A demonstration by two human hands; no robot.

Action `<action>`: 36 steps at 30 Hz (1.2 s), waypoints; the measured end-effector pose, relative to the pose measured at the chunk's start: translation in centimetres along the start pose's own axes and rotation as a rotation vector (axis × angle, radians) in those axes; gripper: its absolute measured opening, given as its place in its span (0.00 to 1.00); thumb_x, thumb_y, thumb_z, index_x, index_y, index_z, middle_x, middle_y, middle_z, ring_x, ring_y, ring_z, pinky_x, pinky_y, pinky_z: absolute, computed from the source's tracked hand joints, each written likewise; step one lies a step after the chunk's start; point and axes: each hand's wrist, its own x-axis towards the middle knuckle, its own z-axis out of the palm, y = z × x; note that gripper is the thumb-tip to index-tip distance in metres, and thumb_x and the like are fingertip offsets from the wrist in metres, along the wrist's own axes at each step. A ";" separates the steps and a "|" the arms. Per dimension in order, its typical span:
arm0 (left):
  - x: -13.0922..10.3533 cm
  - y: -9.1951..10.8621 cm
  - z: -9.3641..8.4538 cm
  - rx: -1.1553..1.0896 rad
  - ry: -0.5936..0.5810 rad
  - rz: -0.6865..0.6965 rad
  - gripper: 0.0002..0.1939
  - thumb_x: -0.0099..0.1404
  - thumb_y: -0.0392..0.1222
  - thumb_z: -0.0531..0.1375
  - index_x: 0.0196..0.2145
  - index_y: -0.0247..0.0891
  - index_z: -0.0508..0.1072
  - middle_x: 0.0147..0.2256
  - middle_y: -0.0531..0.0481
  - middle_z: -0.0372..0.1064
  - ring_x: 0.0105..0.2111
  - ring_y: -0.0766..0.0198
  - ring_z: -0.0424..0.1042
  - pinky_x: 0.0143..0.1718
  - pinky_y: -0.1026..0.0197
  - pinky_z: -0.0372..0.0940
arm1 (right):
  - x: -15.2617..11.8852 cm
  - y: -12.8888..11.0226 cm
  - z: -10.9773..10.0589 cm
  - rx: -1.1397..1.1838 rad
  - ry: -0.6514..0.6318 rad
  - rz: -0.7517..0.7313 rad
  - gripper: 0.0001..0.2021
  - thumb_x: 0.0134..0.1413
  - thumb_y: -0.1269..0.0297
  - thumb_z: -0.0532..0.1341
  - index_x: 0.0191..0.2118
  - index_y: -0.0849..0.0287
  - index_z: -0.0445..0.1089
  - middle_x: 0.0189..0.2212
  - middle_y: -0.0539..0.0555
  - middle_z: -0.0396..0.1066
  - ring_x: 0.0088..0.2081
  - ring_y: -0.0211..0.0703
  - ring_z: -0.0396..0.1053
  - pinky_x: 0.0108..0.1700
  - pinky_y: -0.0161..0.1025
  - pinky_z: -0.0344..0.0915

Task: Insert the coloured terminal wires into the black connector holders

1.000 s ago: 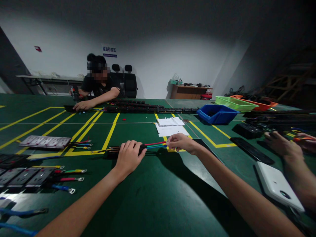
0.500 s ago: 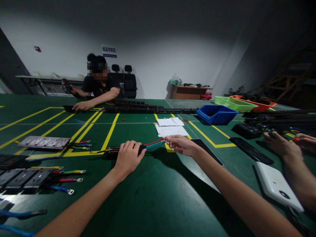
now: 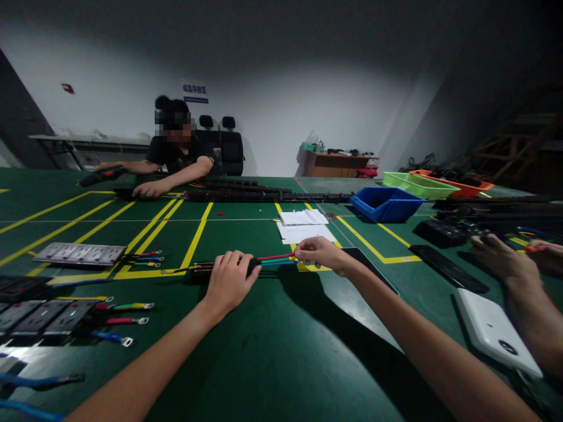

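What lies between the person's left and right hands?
In the head view, coloured wires, red and blue among them, stretch from left hand to right hand.

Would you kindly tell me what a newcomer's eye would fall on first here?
Probably the person's two hands, mid-picture over the green table: the left hand clasps a dark piece, and the right hand pinches at the ends of coloured wires beside it. Next might come the blue bin beyond, to the right, and the co-worker across the table at left, holding a dark tool.
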 end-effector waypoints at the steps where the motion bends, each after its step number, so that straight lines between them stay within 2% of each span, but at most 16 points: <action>1: 0.0 0.0 0.0 0.007 0.004 0.000 0.21 0.74 0.53 0.48 0.50 0.38 0.73 0.45 0.41 0.72 0.46 0.50 0.69 0.47 0.47 0.63 | -0.2 -0.3 0.0 0.023 0.020 -0.018 0.16 0.48 0.53 0.70 0.35 0.61 0.75 0.26 0.51 0.72 0.26 0.34 0.67 0.21 0.29 0.56; 4: 0.0 0.1 0.0 0.010 0.006 -0.001 0.22 0.74 0.52 0.48 0.50 0.37 0.73 0.46 0.40 0.72 0.46 0.50 0.69 0.48 0.46 0.63 | -0.6 -1.2 0.0 0.141 0.058 -0.036 0.18 0.45 0.53 0.71 0.38 0.61 0.76 0.28 0.52 0.73 0.27 0.34 0.66 0.21 0.29 0.55; 8: 0.0 0.1 0.0 -0.006 0.003 -0.004 0.22 0.74 0.53 0.48 0.50 0.37 0.73 0.45 0.41 0.72 0.46 0.50 0.69 0.47 0.46 0.63 | -0.7 -1.5 0.4 0.353 0.032 -0.017 0.20 0.43 0.52 0.73 0.39 0.61 0.76 0.34 0.54 0.74 0.27 0.33 0.64 0.20 0.28 0.50; 12: 0.0 0.0 0.1 -0.015 0.007 -0.001 0.22 0.74 0.53 0.48 0.50 0.37 0.73 0.46 0.41 0.72 0.46 0.51 0.69 0.48 0.46 0.63 | -0.7 -1.1 0.6 0.429 -0.009 0.020 0.21 0.43 0.51 0.74 0.39 0.59 0.75 0.32 0.52 0.71 0.25 0.31 0.62 0.17 0.27 0.45; 17: 0.1 -0.1 0.2 -0.023 0.013 0.001 0.22 0.74 0.53 0.49 0.50 0.37 0.73 0.46 0.41 0.72 0.46 0.51 0.69 0.48 0.46 0.63 | -0.4 -0.6 0.6 0.421 -0.041 0.035 0.21 0.45 0.48 0.73 0.37 0.60 0.74 0.29 0.50 0.69 0.25 0.30 0.62 0.17 0.26 0.44; 21: 0.1 -0.1 0.2 -0.028 0.007 0.005 0.22 0.74 0.53 0.48 0.50 0.37 0.73 0.46 0.42 0.71 0.46 0.52 0.69 0.48 0.47 0.63 | 0.0 0.2 0.6 0.337 0.036 0.067 0.20 0.46 0.49 0.72 0.35 0.60 0.72 0.29 0.51 0.70 0.23 0.29 0.61 0.17 0.27 0.43; 25: 0.0 -0.1 0.2 -0.023 0.005 0.009 0.22 0.74 0.53 0.49 0.50 0.36 0.73 0.46 0.42 0.71 0.46 0.52 0.69 0.48 0.47 0.63 | 0.2 0.6 0.6 0.258 0.065 0.101 0.18 0.43 0.53 0.73 0.33 0.60 0.71 0.27 0.50 0.71 0.24 0.30 0.62 0.19 0.27 0.47; 32: 0.0 0.0 0.1 0.026 0.014 0.009 0.21 0.74 0.52 0.49 0.50 0.36 0.73 0.45 0.41 0.72 0.46 0.50 0.69 0.47 0.47 0.63 | -0.4 -0.8 0.6 0.225 0.107 -0.074 0.20 0.45 0.48 0.71 0.34 0.60 0.72 0.26 0.49 0.70 0.24 0.32 0.65 0.20 0.28 0.51; 36: 0.0 0.1 0.1 0.027 0.017 0.008 0.21 0.74 0.52 0.49 0.50 0.36 0.73 0.45 0.41 0.72 0.46 0.51 0.69 0.47 0.47 0.63 | -0.5 -0.8 0.6 0.277 0.066 -0.067 0.21 0.45 0.47 0.71 0.35 0.59 0.71 0.26 0.49 0.70 0.25 0.34 0.68 0.20 0.28 0.54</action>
